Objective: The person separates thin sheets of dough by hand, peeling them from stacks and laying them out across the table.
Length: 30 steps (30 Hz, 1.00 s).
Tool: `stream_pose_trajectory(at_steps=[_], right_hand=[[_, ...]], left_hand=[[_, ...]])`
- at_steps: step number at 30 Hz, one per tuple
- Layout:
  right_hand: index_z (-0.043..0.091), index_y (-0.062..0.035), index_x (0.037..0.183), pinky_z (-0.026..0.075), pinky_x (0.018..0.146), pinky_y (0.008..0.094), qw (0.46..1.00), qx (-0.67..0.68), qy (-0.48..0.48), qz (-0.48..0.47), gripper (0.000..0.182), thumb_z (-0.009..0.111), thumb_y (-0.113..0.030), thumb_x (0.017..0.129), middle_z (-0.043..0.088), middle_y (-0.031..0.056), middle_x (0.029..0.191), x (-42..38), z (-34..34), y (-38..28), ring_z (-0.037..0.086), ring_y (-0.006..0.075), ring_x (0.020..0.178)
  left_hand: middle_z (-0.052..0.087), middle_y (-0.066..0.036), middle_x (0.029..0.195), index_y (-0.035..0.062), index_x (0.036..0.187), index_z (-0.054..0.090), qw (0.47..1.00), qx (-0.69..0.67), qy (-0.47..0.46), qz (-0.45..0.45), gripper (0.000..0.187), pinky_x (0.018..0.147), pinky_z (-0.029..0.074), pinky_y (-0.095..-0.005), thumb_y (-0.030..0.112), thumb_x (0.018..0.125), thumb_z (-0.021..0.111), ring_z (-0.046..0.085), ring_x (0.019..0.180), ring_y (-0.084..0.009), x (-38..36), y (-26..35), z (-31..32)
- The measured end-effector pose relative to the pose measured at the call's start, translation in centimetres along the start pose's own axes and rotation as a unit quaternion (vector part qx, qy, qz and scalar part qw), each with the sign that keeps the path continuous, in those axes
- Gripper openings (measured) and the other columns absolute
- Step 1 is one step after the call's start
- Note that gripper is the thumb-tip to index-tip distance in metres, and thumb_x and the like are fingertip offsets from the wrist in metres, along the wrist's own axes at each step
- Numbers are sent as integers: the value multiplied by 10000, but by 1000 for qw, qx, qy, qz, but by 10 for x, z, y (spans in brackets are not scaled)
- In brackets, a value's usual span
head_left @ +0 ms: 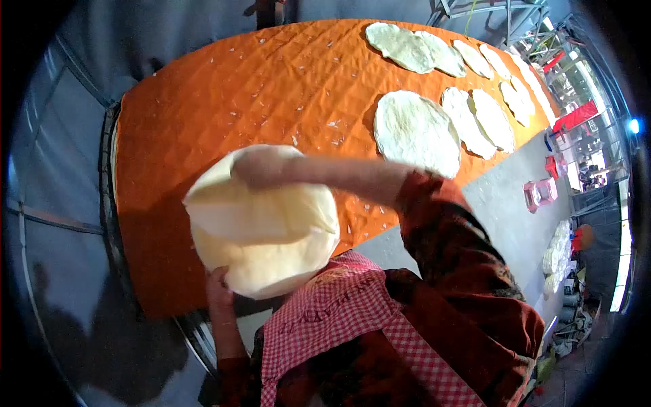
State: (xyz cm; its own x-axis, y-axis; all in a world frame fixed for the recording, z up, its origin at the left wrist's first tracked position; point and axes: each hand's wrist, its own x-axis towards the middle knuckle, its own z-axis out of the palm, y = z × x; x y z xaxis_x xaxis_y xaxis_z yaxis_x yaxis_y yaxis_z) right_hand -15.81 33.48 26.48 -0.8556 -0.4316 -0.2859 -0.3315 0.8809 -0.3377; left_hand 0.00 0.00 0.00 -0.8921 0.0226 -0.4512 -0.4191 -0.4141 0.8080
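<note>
In front of my body is a large, round, pale-yellow piece (298,254) that looks like a padded bread cushion, with a fold or seam across its middle. Its lower-left edge is gripped by my left hand (219,288). My right hand (261,167) reaches across from the right and lies over the upper part of the piece, smeared by motion, its fingers not distinct. Beyond it, an orange cloth (203,102) covers a long table. The nearest thin round flatbread (416,132) lies on this cloth to the right of the piece.
More flatbreads (400,46) lie in rows along the cloth's right side, with small pale scraps scattered about. A grey surface (498,197) adjoins it at the right, holding a pink container (540,195). Dark tent walls (61,149) with metal poles stand close on the left.
</note>
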Motion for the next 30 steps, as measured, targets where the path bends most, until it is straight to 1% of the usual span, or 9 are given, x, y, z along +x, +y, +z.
stream_pose_trajectory(at_steps=[2,7,10,13,16,20,22,27,30], right_hand=[[624,-89,1080,465,837,426,997,-35,53,-41,317,502,-263,845,585,153,1109,22,-40,35,582,276,964],[577,-69,1132,434,888,420,954,59,262,130,390,562,-295,814,550,171,1158,-1,-152,231,540,299,1030],[549,-58,1163,415,918,416,907,125,341,212,450,598,-314,796,529,181,1187,-16,-161,359,515,313,1069],[522,-47,1195,397,948,412,873,-37,371,314,518,634,-333,778,508,191,1216,-21,-112,409,490,326,1108],[494,-35,1226,378,978,408,920,50,372,110,590,670,-352,760,488,202,1245,-3,-16,291,465,340,1147],[456,-20,1268,353,1019,402,942,319,34,-96,692,718,-377,736,460,216,1284,-32,121,17,432,358,1199],[438,-12,1289,341,1039,400,937,308,-10,-164,744,742,-390,724,446,223,1303,-45,168,-76,415,367,1225],[420,-1,1306,311,1067,393,971,195,39,-132,871,662,-590,713,425,215,1343,-39,223,-109,379,351,1261],[469,-11,1261,421,957,375,947,297,-7,-120,737,745,-396,697,471,180,1297,-36,206,-97,470,305,1186]], left_hand=[[583,-83,1072,11,1174,532,999,-11,-47,20,481,868,453,-354,106,711,622,570,961,-244,40,-7,-81],[583,-114,1139,10,1176,529,984,-129,92,-79,416,923,447,-388,167,798,609,555,1039,-255,-27,17,-38],[568,-144,1160,4,1221,494,974,-151,77,-151,455,938,443,-428,127,794,591,540,1079,-286,-50,11,-38],[554,-141,1179,5,1252,464,976,-169,35,-136,540,927,451,-461,152,758,626,532,1097,-299,-69,19,-18],[533,-138,1216,3,1277,433,967,-225,-18,-120,580,937,443,-466,168,758,633,523,1114,-296,-83,9,-15],[501,-128,1262,8,1311,393,958,-263,-57,-104,623,953,432,-464,190,769,640,500,1152,-287,-88,13,15],[478,-122,1289,24,1335,365,959,-264,-49,-88,638,962,426,-457,200,785,637,482,1177,-281,-89,21,34],[427,-110,1342,108,1397,281,978,-198,-49,-52,675,979,417,-437,192,820,621,466,1200,-274,-93,31,48],[451,-104,1311,106,1382,296,976,-201,-68,-40,626,971,424,-435,198,841,597,475,1182,-268,-93,33,48]])
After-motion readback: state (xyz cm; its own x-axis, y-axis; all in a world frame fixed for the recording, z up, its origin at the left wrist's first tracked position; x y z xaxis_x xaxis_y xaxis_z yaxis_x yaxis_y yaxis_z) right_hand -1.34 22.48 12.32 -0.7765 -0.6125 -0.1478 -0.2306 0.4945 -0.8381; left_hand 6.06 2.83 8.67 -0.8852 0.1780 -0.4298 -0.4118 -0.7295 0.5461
